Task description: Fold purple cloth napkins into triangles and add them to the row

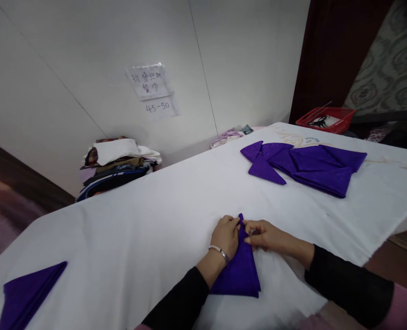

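A purple cloth napkin (242, 270) folded into a narrow triangle lies on the white-covered table (148, 220) in front of me. My left hand (225, 234), with a silver bracelet at the wrist, presses on the left side of its tip with fingers curled. My right hand (263, 233) pinches the same tip from the right. Both hands meet at the point of the triangle.
A heap of purple napkins (306, 166) lies at the far right of the table. Another folded purple napkin (27, 295) sits at the near left. A stack of folded fabrics (115, 162) stands by the wall, below a paper sign (151, 89). A red basket (325, 119) sits beyond the table.
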### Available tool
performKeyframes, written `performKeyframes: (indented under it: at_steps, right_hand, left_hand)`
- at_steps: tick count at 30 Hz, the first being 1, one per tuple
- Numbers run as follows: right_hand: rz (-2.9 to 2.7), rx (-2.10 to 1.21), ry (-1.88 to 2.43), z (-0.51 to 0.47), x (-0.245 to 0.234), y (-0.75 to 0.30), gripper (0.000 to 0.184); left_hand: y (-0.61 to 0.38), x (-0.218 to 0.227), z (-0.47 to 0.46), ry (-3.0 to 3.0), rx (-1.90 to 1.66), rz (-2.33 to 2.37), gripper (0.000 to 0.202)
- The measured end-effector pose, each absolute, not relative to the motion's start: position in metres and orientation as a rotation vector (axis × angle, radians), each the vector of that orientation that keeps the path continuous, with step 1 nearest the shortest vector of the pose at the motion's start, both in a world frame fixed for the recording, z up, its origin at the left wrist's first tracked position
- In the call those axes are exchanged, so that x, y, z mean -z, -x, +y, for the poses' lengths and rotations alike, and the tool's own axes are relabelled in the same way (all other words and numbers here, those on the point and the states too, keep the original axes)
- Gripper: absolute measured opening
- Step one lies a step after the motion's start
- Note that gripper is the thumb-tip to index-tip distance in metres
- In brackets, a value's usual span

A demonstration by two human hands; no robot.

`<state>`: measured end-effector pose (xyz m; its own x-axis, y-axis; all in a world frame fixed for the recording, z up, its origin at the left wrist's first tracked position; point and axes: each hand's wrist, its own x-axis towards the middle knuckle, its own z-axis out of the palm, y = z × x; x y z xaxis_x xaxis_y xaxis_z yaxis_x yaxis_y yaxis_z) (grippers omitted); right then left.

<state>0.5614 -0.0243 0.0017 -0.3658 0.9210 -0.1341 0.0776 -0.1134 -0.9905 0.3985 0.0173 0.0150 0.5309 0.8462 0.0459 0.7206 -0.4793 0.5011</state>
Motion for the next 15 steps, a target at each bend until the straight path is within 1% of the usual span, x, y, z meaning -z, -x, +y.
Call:
performKeyframes:
  at_steps: [4, 8, 11, 15]
  right_hand:
    - [-1.548, -1.253, 1.229, -0.033, -0.003, -0.561, 0.014]
    - [-1.608, -1.094, 1.283, -0.043, -0.007, -0.562, 0.013]
    - [-1.562, -1.117, 1.285, -0.043, -0.009, -0.561, 0.012]
    - [-1.442, -1.258, 1.230, -0.029, -0.006, -0.559, 0.016]
  left_hand:
    - [-0.402, -0.018, 0.011, -2.577, -0.260, 1.289, 0.029]
    - [-0.405, -0.022, 0.007, -2.697, -0.151, 1.312, 0.026]
    - [-0.406, -0.025, 0.009, -2.675, -0.123, 1.305, 0.026]
    - [-0.404, -0.028, 0.025, -2.407, -0.065, 1.177, 0.028]
